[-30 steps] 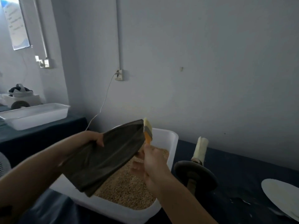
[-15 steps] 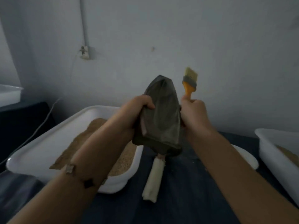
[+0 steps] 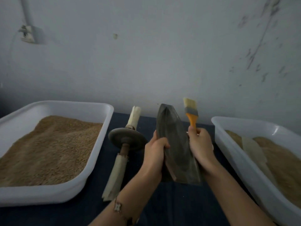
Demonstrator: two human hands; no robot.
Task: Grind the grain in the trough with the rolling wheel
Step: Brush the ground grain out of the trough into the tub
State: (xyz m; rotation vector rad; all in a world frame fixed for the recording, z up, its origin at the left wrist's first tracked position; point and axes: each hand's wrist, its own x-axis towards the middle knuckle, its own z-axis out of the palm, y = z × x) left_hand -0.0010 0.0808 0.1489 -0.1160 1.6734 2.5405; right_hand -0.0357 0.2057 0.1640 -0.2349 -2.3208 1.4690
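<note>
Both hands hold a dark, boat-shaped metal trough (image 3: 175, 144) between the two tubs, its pointed end away from me and its underside turned up. My left hand (image 3: 156, 150) grips its left edge. My right hand (image 3: 199, 145) presses its right edge and also pinches an orange-handled brush (image 3: 190, 114), bristles up. The rolling wheel (image 3: 127, 138), a dark disc on a pale wooden axle, lies on the dark cloth just left of the trough, apart from my hands. Whether any grain is in the trough is hidden.
A white tub (image 3: 97, 154) heaped with brown grain stands at the left. Another white tub (image 3: 234, 154) with grain and a pale scoop-like piece stands at the right. The blue-grey wall is close behind. A wall socket (image 3: 27, 34) sits at the upper left.
The trough has come from over the left tub to the middle and dropped lower, toward the cloth. The view has tilted down, so the wheel and the right tub now show fully.
</note>
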